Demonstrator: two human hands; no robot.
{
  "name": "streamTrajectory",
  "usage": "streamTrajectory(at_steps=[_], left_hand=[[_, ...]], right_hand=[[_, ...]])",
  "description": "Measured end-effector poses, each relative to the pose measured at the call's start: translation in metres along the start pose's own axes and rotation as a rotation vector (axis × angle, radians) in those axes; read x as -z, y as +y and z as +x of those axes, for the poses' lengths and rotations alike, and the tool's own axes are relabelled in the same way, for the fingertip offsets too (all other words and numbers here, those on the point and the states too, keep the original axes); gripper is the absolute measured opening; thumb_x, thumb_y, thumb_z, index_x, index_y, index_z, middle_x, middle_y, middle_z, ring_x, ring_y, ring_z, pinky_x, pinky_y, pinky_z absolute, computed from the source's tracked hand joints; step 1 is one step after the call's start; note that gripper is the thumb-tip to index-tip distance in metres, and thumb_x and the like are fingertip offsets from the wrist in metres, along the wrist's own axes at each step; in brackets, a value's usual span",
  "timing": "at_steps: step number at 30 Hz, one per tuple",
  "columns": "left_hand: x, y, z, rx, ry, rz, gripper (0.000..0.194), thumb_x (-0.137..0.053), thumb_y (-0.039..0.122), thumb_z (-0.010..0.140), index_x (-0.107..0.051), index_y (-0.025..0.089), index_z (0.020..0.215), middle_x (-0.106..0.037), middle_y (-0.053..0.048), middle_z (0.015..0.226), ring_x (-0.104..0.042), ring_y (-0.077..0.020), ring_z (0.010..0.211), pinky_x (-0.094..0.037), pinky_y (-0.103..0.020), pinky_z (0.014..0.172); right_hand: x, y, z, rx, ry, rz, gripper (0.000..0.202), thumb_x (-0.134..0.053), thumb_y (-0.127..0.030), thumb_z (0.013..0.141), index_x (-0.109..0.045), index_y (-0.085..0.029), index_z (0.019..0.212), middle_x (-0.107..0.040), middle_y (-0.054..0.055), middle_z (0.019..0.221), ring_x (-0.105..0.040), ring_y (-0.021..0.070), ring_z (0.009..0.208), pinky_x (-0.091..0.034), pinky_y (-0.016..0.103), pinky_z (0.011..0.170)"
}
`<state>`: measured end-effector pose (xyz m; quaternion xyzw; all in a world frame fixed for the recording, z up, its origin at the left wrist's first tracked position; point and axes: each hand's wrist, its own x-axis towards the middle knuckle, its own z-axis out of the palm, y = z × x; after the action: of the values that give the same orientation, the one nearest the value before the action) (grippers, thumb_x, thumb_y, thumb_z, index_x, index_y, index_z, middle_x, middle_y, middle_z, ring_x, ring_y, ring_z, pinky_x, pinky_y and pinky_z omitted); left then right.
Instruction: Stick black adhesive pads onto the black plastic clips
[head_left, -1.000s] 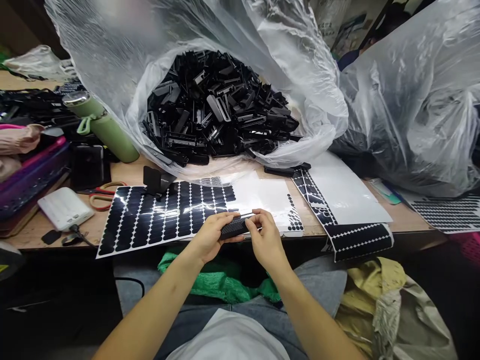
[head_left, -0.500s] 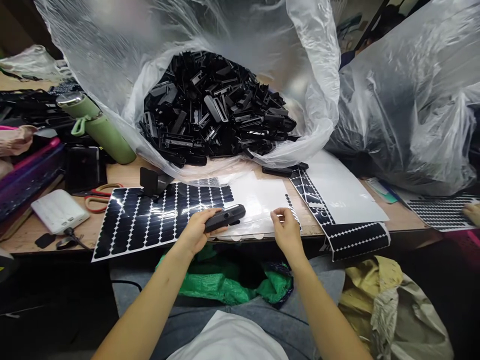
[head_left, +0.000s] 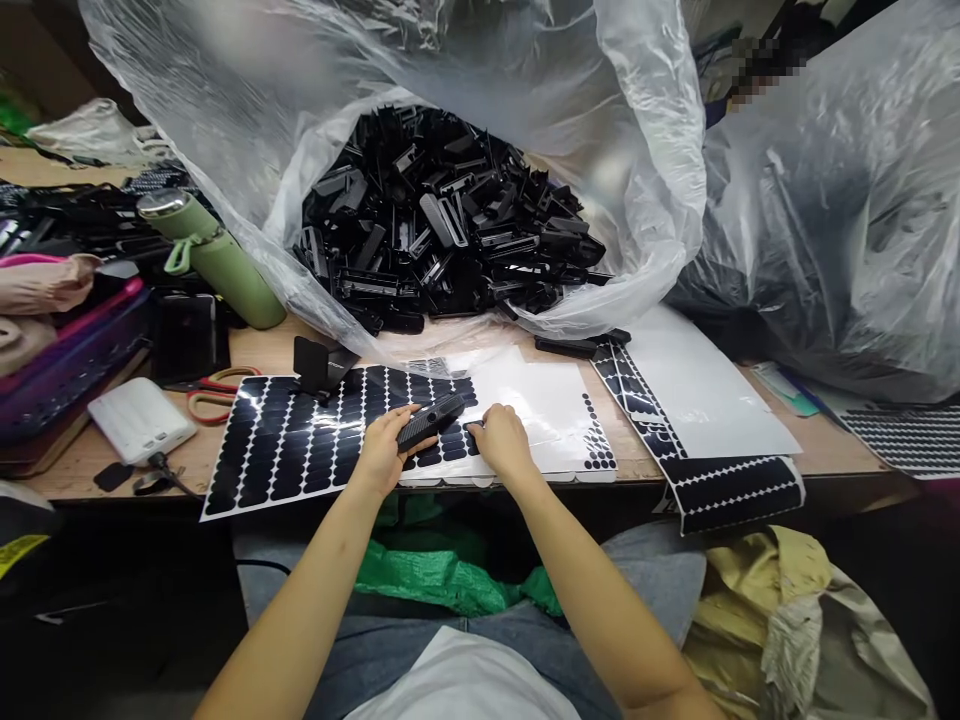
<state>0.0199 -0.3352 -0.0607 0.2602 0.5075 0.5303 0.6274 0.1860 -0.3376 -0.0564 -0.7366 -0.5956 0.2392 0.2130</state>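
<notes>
My left hand (head_left: pixel 381 452) grips a black plastic part (head_left: pixel 432 422), elongated with a ribbed end and a small round hole, held tilted over a sheet of black stickers (head_left: pixel 270 440). To its right, my right hand (head_left: pixel 504 440) is closed in a pinch, with a small black sticker (head_left: pixel 473 428) showing at the fingertips. Whether that sticker is fully off the sheet I cannot tell. White backing paper (head_left: pixel 551 410) lies by the right hand, and small round black stickers (head_left: pixel 598 440) remain along its right edge.
A clear plastic bag (head_left: pixel 652 230) full of black plastic parts (head_left: pixel 450 230) stands behind. At left are a green bottle (head_left: pixel 232 270), red-handled scissors (head_left: pixel 214 395), a white power bank (head_left: pixel 141 420) and a basket (head_left: pixel 82 350). More sticker sheets (head_left: pixel 739 495) hang over the table edge at right.
My right hand has moved left from the round stickers towards the black part, still pinched. The left hand has shifted slightly left with the part. The whole view has swung a little.
</notes>
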Motion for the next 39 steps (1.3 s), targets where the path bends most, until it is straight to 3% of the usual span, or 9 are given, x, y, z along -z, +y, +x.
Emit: streamTrajectory(at_steps=[4,10,15,21,25,39], left_hand=[[0.0,0.001,-0.001,0.037,-0.016,-0.006,0.01,-0.057,0.017,0.074,-0.064,0.011,0.079,-0.059,-0.009,0.095,-0.06,-0.0217,0.087,-0.055,-0.045,0.072],[0.002,0.003,-0.002,0.065,-0.061,-0.017,0.011,-0.059,0.019,0.074,-0.064,0.011,0.079,-0.06,-0.01,0.091,-0.061,-0.0211,0.084,-0.056,-0.043,0.071],[0.005,0.004,0.0,0.07,-0.094,-0.019,0.012,-0.058,0.018,0.074,-0.065,0.01,0.08,-0.061,-0.01,0.091,-0.061,-0.02,0.08,-0.056,-0.044,0.07],[0.002,0.019,-0.014,0.175,-0.179,0.028,0.015,-0.058,0.02,0.074,-0.067,0.011,0.082,-0.061,-0.011,0.094,-0.06,-0.0213,0.082,-0.057,-0.042,0.067],[-0.005,0.028,-0.03,0.15,-0.258,0.077,0.014,-0.059,0.021,0.074,-0.067,0.014,0.082,-0.06,-0.009,0.096,-0.059,-0.0202,0.081,-0.057,-0.041,0.064],[-0.012,0.026,-0.047,0.17,-0.297,0.126,0.018,-0.06,0.025,0.073,-0.067,0.014,0.086,-0.061,-0.007,0.089,-0.058,-0.0192,0.078,-0.057,-0.039,0.062]], right_hand=[[-0.004,0.004,-0.001,0.013,0.001,0.036,0.011,-0.053,-0.025,0.073,-0.051,-0.017,0.081,-0.055,0.014,0.088,-0.054,0.0266,0.079,-0.04,0.037,0.067],[-0.013,0.007,-0.009,0.028,0.157,0.103,0.006,-0.052,-0.025,0.072,-0.049,-0.02,0.073,-0.054,0.011,0.08,-0.052,0.0251,0.075,-0.039,0.038,0.065],[0.002,0.001,-0.018,0.067,0.068,0.278,0.013,-0.044,-0.03,0.078,-0.048,-0.021,0.07,-0.055,0.007,0.076,-0.052,0.0213,0.072,-0.04,0.036,0.067],[0.033,0.002,-0.029,-0.047,-0.101,0.827,0.024,-0.057,-0.041,0.07,-0.053,-0.018,0.071,-0.056,0.007,0.1,-0.053,0.0167,0.085,-0.043,0.034,0.078],[0.041,0.002,-0.035,-0.113,-0.258,0.997,0.027,-0.065,-0.04,0.064,-0.052,-0.016,0.065,-0.055,0.002,0.083,-0.052,0.0125,0.075,-0.046,0.033,0.077],[0.041,0.005,-0.053,-0.165,-0.179,1.017,0.026,-0.066,-0.039,0.063,-0.053,-0.017,0.065,-0.048,-0.001,0.076,-0.047,0.0119,0.075,-0.049,0.031,0.073]])
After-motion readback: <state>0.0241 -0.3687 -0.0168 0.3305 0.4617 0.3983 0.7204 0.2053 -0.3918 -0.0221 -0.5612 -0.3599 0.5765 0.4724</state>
